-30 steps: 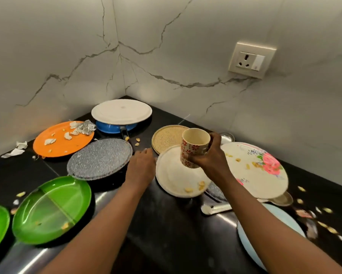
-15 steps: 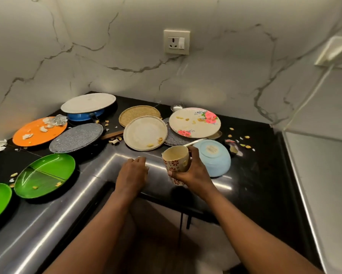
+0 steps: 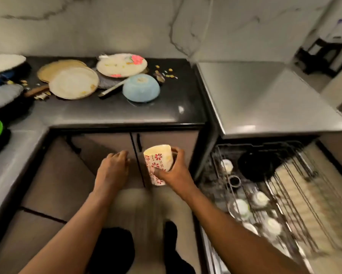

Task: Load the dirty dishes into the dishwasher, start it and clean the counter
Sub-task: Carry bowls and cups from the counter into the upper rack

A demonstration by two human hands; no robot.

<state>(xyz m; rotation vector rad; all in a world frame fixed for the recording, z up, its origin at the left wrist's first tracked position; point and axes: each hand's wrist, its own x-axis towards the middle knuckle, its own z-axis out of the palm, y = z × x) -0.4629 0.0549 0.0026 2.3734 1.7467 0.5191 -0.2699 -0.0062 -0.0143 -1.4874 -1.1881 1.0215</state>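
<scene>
head view: black counter [image 3: 166,107] beside marble wall [image 3: 126,26], dishwasher rack [image 3: 304,184] open

2 forearms in view, both bare to the frame edge; no sleeves, watch or rings visible on the left hand [image 3: 112,171] or right hand [image 3: 174,175]. Dark legwear [image 3: 114,252] below, blurred.

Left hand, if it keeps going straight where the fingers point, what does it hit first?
Probably the cabinet door under the counter: the left hand points its fingers forward at it, though depth is unclear.
</scene>
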